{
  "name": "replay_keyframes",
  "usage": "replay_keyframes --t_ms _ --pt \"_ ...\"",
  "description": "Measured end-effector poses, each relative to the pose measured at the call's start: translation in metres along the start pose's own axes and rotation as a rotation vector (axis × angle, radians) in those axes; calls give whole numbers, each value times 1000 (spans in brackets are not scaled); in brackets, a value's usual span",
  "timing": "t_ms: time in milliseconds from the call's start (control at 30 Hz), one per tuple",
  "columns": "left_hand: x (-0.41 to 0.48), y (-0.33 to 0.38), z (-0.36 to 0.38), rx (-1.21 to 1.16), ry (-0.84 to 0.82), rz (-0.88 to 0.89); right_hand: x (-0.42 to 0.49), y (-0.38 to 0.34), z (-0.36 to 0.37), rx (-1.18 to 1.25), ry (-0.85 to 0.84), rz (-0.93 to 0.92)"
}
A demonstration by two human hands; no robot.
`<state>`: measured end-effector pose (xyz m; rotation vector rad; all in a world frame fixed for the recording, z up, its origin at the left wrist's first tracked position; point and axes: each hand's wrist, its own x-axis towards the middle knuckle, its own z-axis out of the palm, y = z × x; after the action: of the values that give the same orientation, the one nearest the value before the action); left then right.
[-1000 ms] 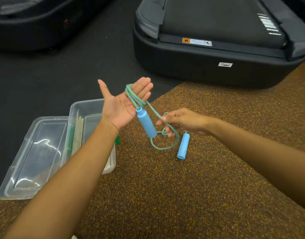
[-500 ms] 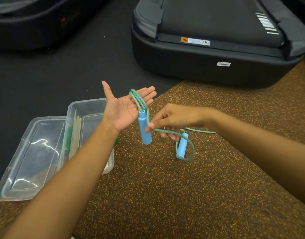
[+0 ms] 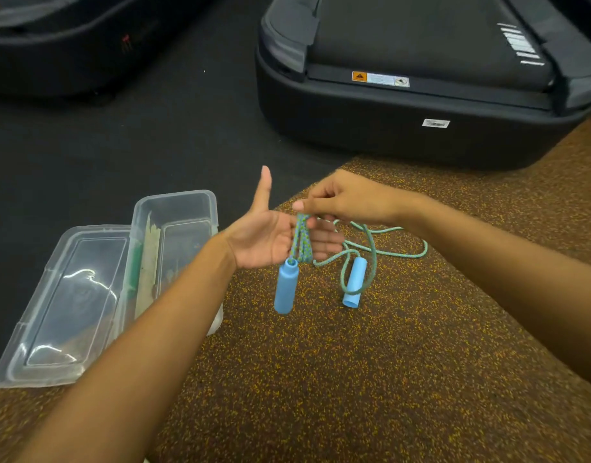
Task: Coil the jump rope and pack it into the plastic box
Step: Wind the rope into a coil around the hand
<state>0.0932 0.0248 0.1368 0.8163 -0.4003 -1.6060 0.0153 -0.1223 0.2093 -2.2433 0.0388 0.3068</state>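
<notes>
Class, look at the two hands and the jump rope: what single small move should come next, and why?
Probably the right hand should lay another turn of rope across the open left hand. Only a few turns lie on that palm, while slack rope and the second handle remain on the floor.

Brown speckled rubber flooring [image 3: 354, 379] fills the lower frame, meeting black flooring [image 3: 160, 128] at left; a black treadmill base [image 3: 404, 128] at upper right, another [image 3: 70, 55] upper left

Glossy clear plastic box [image 3: 173, 208], braided rope [image 3: 302, 238], speckled rough floor [image 3: 354, 379]
</notes>
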Motion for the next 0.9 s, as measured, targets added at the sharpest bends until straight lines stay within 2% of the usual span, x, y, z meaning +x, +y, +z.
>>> replay_keyframes --t_ms 133,400,533,700,833,900 --pt "4 -3 6 -9 -47 -59 4 9 3 5 58 -10" --pt "4 -6 10 -16 -157 -51 9 23 13 221 180 8" --pt "5 -5 5 -138 -293 18 8 28 19 274 165 90" --pt "3 -2 -5 -304 -443 131 9 37 23 479 140 152" --pt "-1 0 -12 -408 -432 276 6 43 24 406 143 167" --pt "-3 1 -15 -466 -426 345 4 44 26 416 87 176"
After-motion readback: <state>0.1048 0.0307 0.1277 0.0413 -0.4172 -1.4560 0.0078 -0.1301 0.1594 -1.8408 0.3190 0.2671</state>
